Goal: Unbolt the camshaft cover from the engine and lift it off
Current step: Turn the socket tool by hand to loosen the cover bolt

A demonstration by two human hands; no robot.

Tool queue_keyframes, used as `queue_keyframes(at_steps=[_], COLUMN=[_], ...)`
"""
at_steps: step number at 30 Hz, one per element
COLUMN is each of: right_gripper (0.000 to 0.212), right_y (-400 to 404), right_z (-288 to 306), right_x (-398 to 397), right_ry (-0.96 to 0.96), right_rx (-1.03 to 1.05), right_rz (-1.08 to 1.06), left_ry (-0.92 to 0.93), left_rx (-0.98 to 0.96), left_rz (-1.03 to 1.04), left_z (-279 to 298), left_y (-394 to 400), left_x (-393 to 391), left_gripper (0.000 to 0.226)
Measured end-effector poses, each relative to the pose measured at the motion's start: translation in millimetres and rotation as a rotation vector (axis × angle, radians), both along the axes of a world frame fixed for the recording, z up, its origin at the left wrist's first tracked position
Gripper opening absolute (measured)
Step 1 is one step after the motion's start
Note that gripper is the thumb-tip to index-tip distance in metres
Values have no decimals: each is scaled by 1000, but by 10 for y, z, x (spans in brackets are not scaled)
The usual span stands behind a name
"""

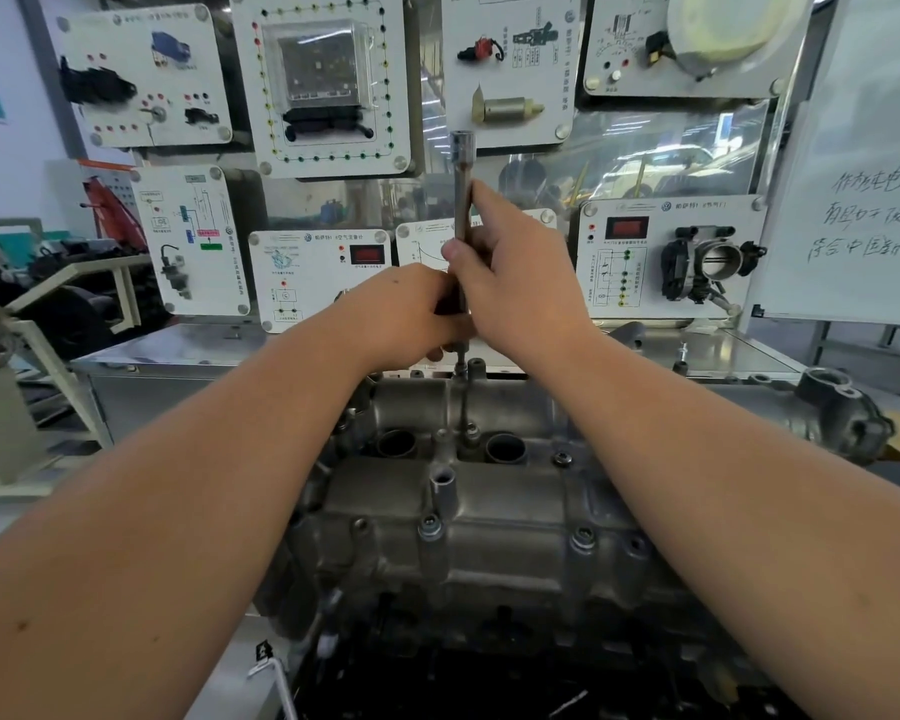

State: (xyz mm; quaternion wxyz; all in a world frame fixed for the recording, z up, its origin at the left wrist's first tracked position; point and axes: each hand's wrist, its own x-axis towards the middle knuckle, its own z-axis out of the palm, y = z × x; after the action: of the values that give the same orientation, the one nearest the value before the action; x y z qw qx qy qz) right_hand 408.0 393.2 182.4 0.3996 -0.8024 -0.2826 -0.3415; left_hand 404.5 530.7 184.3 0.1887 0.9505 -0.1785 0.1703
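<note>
Both hands are gripping a long upright socket wrench [461,210]: the left hand [401,314] is wrapping closed around its lower shaft, the right hand [515,272] is closing around it just above. The tool's tip is sitting at the far edge of the grey camshaft cover [453,511], which is lying on the engine in front of the person. Training panels [323,80] behind are showing VW logos; a whiteboard [863,200] is carrying handwritten Chinese characters, too blurred to read.
</note>
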Motion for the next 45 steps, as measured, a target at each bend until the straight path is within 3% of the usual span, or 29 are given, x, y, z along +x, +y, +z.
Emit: queue_keyframes(at_steps=[6,11,18,21,25,28,34,39,42,45], right_gripper=[56,55,25,41,57,47,13,45,41,18], right_y=[-1,-1,2,-4,1,7,-11,-9,8,11], right_z=[-3,-39,-10,-12,-44,-38,-13,-26,-35,-21], right_x=[4,22,45,29,17,26,43,27,15,34], right_ry=[37,20,-16,26,23,-18,-26,14,-8,-32], right_rx=[22,52,12,14,15,11,-11,-12,7,21], right_rz=[37,30,-31,25,27,-17,-52,-4,-26,-58], left_ry=[71,30,-35,29,22,-18,63,33,18,2], left_rx=[-68,-4,43,-4,-15,17,-43,-40,-35,-1], left_rz=[-71,-42,16,-64,-58,-21,-63,-59,-50,-28], left_z=[-8,4,-3,-4,2,-17,-22,-9,-15,-20], left_y=[31,16,11,18,25,12,24,19,10,9], left_x=[11,5,21,7,6,28,56,34,30,54], left_gripper=[13,14,21,5,22,10,16,19,16,14])
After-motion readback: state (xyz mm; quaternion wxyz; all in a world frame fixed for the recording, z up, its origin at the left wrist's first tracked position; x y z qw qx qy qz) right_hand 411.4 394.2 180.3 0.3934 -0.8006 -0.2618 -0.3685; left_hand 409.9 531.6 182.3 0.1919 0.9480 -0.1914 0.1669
